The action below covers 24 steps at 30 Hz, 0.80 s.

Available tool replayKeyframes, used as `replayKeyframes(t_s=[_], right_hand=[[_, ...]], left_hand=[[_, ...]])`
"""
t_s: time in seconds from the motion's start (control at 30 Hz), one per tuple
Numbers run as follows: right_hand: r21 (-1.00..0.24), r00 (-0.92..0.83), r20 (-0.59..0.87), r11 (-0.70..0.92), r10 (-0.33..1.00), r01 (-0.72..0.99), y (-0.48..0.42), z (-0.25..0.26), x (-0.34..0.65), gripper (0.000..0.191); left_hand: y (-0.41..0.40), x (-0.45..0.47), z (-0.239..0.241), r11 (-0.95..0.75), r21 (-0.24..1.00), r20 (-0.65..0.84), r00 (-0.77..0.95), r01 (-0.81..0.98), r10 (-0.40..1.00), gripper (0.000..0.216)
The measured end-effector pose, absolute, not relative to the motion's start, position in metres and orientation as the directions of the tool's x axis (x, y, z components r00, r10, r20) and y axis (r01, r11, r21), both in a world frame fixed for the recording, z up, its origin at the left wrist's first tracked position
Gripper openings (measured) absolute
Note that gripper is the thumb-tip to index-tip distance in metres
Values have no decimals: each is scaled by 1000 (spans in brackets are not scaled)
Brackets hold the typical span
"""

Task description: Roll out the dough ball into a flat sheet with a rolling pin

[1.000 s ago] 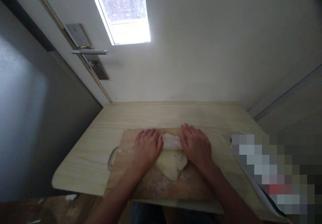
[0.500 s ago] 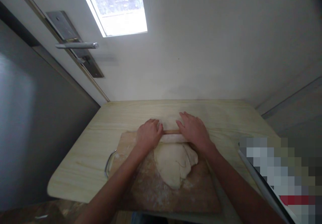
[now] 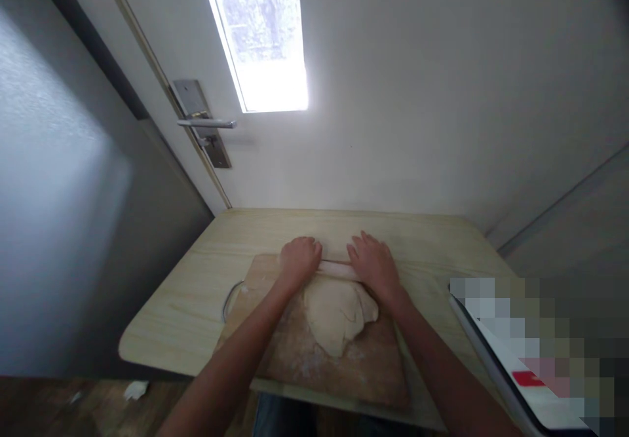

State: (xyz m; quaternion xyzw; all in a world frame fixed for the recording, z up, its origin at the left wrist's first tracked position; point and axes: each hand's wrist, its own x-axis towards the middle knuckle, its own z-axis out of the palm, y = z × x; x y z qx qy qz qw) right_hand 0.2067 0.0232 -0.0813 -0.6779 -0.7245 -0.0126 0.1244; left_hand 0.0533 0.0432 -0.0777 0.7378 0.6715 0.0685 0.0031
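My left hand (image 3: 301,259) and my right hand (image 3: 373,263) lie over the two ends of a rolling pin (image 3: 339,268) near the far edge of a wooden cutting board (image 3: 339,381). Its middle shows pale between them; whether dough is wrapped round it I cannot tell. The left fingers curl forward over the pin. On the right, the palm presses down with the fingers reaching past it. A flattened, folded piece of dough (image 3: 334,316) spreads on the board just on my side of the pin, its lower edge uneven. Flour dusts the board around it.
The board sits on a pale wood-grain table (image 3: 187,306), with a metal handle (image 3: 227,301) at its left side. A white door with a lever handle (image 3: 209,123) stands behind. To the right lies a partly pixelated white object (image 3: 496,352) with a dark edge.
The view has shifted, so the door and its handle appear farther right and lower. Both hands remain on the rolling pin, and the brown strip behind its pale middle shows narrower.
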Motion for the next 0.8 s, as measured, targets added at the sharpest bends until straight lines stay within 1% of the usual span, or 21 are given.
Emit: replayKeyframes(t_s=[0.17, 0.23, 0.27, 0.33, 0.47, 0.53, 0.6, 0.73, 0.77, 0.8], right_hand=[[-139, -102, 267, 143, 958, 980, -4, -80, 201, 44], [-136, -143, 294, 190, 945, 972, -15, -81, 199, 45], [-138, -162, 304, 212, 939, 967, -21, -82, 197, 44], [-144, -202, 324, 259, 924, 955, -31, -84, 196, 42], [-169, -248, 401, 337, 882, 926, -46, -90, 198, 33], [-193, -243, 449, 359, 860, 913, -49, -94, 202, 29], [-223, -228, 478, 369, 848, 902, -51, -99, 207, 25], [-270, -237, 483, 401, 843, 875, -51, -105, 219, 18], [-299, -232, 475, 403, 849, 865, -51, -106, 222, 19], [-353, -215, 462, 401, 860, 845, -50, -106, 226, 20]], left_hand=[[19, 52, -76, -161, 113, 151, 143, 980, 978, 44], [10, 47, -74, -219, 163, 175, 190, 962, 966, 41], [6, 44, -72, -256, 215, 185, 218, 942, 958, 38], [-3, 35, -68, -323, 363, 199, 265, 874, 943, 34], [-33, 15, -61, -379, 660, 230, 305, 648, 924, 33], [-53, 6, -62, -358, 773, 269, 240, 523, 933, 33], [-74, -1, -67, -289, 828, 261, 126, 480, 957, 31], [-102, -12, -75, -168, 859, 184, 15, 483, 983, 27], [-106, -14, -75, -155, 857, 177, 2, 492, 984, 26], [-108, -15, -75, -147, 851, 176, -9, 504, 984, 24]])
